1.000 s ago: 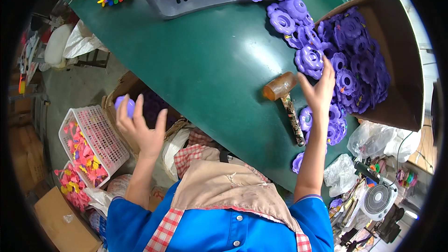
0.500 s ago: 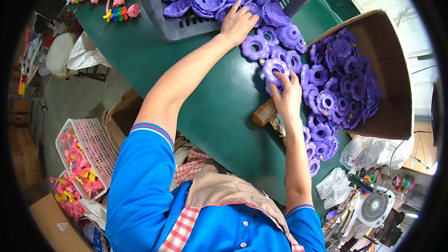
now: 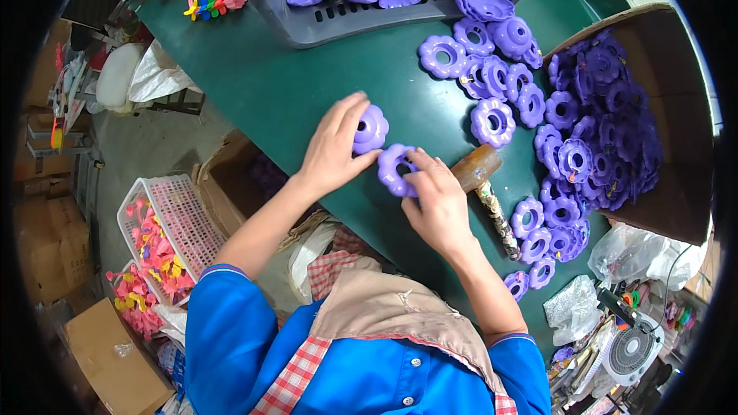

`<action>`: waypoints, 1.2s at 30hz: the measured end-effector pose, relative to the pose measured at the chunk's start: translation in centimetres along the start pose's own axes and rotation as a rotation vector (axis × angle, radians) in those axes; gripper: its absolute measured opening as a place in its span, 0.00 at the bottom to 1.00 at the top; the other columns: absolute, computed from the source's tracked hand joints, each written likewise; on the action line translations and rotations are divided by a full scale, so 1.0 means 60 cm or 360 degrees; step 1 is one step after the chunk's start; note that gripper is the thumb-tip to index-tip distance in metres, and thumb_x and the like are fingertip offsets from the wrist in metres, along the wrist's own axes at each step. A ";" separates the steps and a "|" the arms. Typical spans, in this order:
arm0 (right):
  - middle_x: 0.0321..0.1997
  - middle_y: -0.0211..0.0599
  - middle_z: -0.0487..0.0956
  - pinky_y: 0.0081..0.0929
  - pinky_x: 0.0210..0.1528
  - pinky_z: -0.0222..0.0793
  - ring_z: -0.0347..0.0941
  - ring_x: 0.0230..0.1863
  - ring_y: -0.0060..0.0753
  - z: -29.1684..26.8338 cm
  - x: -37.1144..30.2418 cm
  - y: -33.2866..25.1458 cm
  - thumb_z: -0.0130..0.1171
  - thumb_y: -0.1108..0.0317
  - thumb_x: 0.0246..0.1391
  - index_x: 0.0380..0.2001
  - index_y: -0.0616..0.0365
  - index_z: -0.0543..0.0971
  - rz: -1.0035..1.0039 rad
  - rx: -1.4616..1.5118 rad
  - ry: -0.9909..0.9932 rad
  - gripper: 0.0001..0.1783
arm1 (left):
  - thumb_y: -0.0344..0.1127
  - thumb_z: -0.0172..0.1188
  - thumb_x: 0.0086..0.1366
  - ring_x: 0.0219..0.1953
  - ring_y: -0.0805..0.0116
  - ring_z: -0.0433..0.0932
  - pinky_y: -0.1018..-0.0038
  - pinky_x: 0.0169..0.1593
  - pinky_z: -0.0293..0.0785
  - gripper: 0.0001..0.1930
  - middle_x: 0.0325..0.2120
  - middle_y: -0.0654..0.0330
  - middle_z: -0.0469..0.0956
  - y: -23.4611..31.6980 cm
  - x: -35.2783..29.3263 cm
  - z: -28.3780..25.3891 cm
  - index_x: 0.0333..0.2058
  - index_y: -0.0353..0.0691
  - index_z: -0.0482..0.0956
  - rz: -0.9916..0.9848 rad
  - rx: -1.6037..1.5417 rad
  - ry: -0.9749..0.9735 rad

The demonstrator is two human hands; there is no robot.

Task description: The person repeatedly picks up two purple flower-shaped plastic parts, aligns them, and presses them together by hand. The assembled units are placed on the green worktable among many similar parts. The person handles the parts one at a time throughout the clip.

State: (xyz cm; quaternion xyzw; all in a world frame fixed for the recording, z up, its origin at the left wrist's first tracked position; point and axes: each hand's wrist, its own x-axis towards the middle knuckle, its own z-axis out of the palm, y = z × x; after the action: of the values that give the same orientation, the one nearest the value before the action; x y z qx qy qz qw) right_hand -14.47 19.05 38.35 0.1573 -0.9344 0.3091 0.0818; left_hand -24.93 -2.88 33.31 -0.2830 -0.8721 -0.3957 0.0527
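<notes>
Over the table's near part my left hand (image 3: 332, 147) is closed on a purple flower-shaped cup (image 3: 372, 131) with a small hole in its middle. Close by on the right, my right hand (image 3: 440, 204) grips a purple flower ring (image 3: 390, 170) with a wide opening; the two pieces are near each other but apart. Just right of that hand lies a mallet (image 3: 478, 166), its handle wrapped in patterned material. More purple rings (image 3: 493, 123) are scattered beyond the mallet, some stacked or overlapping.
A grey crate (image 3: 338, 29) of purple cups stands at the far side of the green table (image 3: 284, 100). On the right a tipped cardboard box (image 3: 684, 123) spills purple rings. Pink and yellow pieces fill white baskets (image 3: 181, 223) at the lower left. A white fan (image 3: 632, 346) sits lower right.
My left hand has come back from the crate with a purple cup. My right hand has drawn a ring from the scattered group toward me and left. The view has shifted slightly.
</notes>
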 end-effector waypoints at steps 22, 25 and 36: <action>0.54 0.57 0.85 0.40 0.54 0.80 0.86 0.52 0.57 -0.041 -0.021 -0.079 0.58 0.79 0.67 0.67 0.66 0.70 0.0515 0.0624 0.0326 0.26 | 0.58 0.36 0.85 0.62 0.58 0.79 0.54 0.63 0.80 0.32 0.60 0.51 0.77 0.169 -0.065 0.013 0.71 0.38 0.64 -0.0807 -0.2280 0.0287; 0.55 0.58 0.84 0.41 0.54 0.81 0.86 0.52 0.57 -0.044 -0.018 -0.085 0.58 0.80 0.66 0.67 0.66 0.71 0.0472 0.0556 0.0342 0.26 | 0.58 0.37 0.85 0.60 0.62 0.79 0.57 0.63 0.79 0.32 0.59 0.53 0.77 0.173 -0.063 0.014 0.72 0.37 0.64 -0.0758 -0.2223 0.0289; 0.60 0.58 0.83 0.44 0.48 0.85 0.86 0.51 0.56 -0.029 -0.019 -0.093 0.67 0.79 0.55 0.68 0.67 0.71 0.0332 0.0142 0.0268 0.36 | 0.50 0.41 0.83 0.58 0.69 0.77 0.70 0.63 0.72 0.28 0.57 0.57 0.77 0.185 -0.066 0.019 0.67 0.35 0.72 -0.0656 -0.1717 0.0369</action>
State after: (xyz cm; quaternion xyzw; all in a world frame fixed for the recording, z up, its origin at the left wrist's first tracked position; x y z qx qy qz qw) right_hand -11.40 16.15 42.51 0.0363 -0.9208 0.3693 0.1203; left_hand -15.51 1.99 38.64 -0.0493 -0.5732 -0.8139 -0.0816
